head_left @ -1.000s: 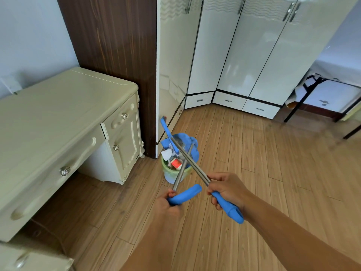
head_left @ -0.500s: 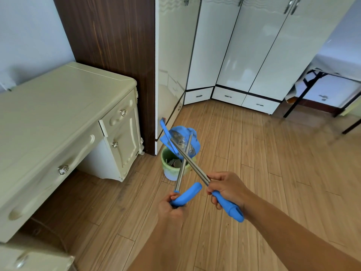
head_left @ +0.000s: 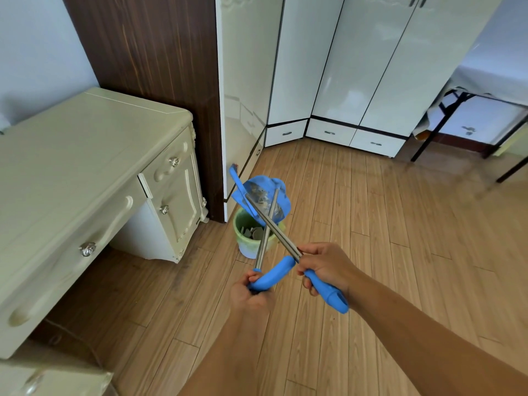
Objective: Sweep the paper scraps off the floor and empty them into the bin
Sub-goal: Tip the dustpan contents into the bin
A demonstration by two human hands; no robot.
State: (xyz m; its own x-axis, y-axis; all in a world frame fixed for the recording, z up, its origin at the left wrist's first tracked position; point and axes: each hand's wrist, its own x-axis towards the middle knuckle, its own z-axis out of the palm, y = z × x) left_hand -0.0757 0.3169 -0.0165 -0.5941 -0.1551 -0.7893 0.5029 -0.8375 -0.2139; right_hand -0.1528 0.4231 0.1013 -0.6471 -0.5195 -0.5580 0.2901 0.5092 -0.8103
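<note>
Status: emptying stage, near the end by my judgement.

Bin (head_left: 251,238): your landmark, on the floor.

Dustpan (head_left: 261,198): tipped directly above the bin.

Broom (head_left: 238,181): its head just beside the dustpan, above the bin.

Paper scraps (head_left: 253,232): inside the bin; some bits seem to cling to the dustpan.

Your left hand (head_left: 251,292): fingers clenched on the dustpan handle.

Your right hand (head_left: 325,267): fingers clenched on the broom handle.

Floor (head_left: 371,238) around the bin: no scraps visible.

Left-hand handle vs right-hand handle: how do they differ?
The left-hand handle rises almost straight to the dustpan over the bin; the right-hand handle slants up-left, crossing in front. The left hand holds a curved grip, the right hand a straighter one. Both: metal shafts, blue grips.
</note>
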